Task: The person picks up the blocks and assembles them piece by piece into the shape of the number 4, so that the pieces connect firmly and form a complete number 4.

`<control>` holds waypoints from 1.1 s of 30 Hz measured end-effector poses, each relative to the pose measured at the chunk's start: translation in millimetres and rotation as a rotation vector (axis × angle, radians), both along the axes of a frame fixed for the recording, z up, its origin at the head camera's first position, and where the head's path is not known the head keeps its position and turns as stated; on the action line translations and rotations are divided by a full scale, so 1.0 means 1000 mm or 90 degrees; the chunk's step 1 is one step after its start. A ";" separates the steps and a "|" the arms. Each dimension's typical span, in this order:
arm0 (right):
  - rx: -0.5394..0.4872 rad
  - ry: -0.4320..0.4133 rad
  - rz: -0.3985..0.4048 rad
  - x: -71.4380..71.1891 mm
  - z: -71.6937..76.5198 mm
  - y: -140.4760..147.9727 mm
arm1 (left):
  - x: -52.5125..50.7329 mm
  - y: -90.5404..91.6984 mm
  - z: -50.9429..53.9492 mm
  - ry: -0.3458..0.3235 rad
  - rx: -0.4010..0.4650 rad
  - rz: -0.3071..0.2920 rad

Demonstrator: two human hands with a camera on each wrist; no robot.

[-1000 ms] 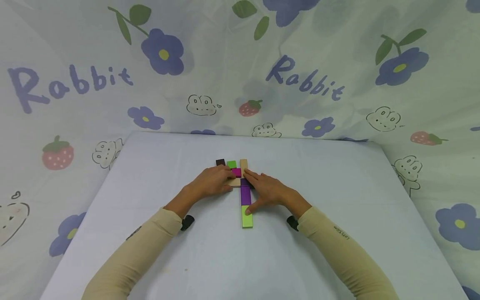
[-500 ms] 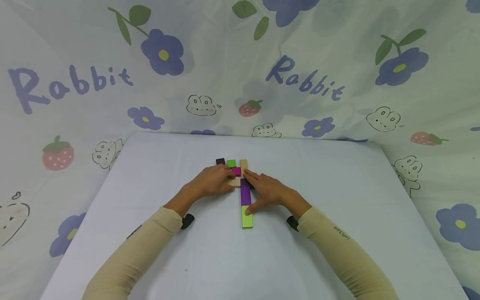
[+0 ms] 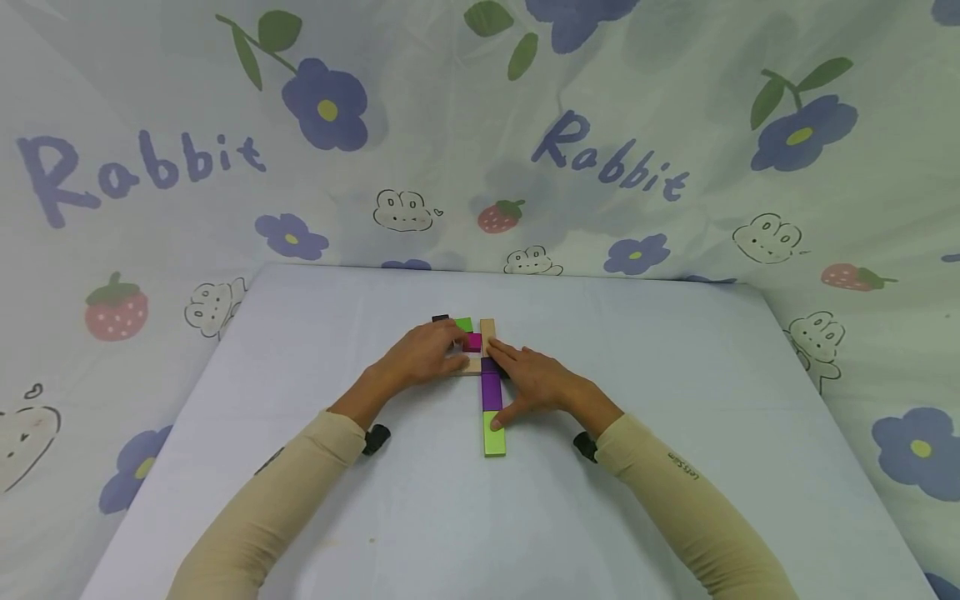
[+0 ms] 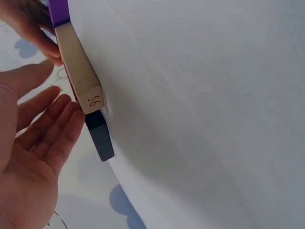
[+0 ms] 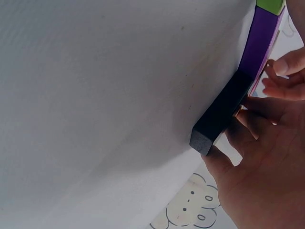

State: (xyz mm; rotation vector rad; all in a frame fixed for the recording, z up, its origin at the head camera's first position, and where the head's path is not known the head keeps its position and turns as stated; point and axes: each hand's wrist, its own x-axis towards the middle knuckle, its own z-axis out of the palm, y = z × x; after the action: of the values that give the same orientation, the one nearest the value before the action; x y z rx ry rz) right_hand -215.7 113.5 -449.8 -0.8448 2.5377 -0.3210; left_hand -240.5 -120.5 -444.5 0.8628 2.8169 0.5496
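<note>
Wooden blocks lie joined together on the white table. In the head view a lime block (image 3: 494,442), a purple block (image 3: 491,392) and a plain wood block (image 3: 487,331) form a line. My left hand (image 3: 423,357) is at the left side, beside a magenta block (image 3: 473,342), a green block (image 3: 463,324) and a crosswise wood block (image 3: 471,367). Its fingers (image 4: 69,121) are extended near the crosswise block, thumb apart. My right hand (image 3: 542,382) rests along the right side, its thumb on the lime block and its fingers beside a black block (image 5: 221,107).
Another black block (image 4: 100,136) adjoins the left end of the crosswise block. A white cloth covers the table (image 3: 637,333). Behind it hangs a patterned curtain (image 3: 450,125) with flowers and rabbits. A black wrist device (image 3: 377,439) sits under the left wrist.
My left hand has shifted slightly away from the person, and its thumb has moved from the near edge of the crosswise block up over it. My right hand and the blocks look unmoved.
</note>
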 end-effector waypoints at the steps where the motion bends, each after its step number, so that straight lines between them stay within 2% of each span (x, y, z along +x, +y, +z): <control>1: 0.002 0.000 0.000 0.000 0.000 0.000 | -0.001 0.000 0.000 0.004 0.001 0.005; 7: 0.003 -0.002 -0.002 -0.001 -0.001 0.000 | -0.008 0.003 -0.001 0.034 -0.012 0.013; 14: 0.003 0.005 0.002 -0.002 -0.001 0.001 | -0.017 0.006 -0.002 0.074 -0.024 -0.005; 23: 0.001 0.001 0.005 -0.001 0.001 0.001 | -0.025 0.011 -0.007 0.064 -0.045 -0.004; 33: -0.003 0.001 0.006 -0.001 0.000 0.001 | -0.028 0.013 -0.011 0.078 -0.051 -0.013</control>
State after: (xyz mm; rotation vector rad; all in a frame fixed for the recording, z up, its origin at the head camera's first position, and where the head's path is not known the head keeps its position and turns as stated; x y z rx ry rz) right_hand -216.4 115.0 -450.0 -0.8601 2.5347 -0.3240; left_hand -268.2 -107.6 -455.3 0.9391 2.9130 0.3910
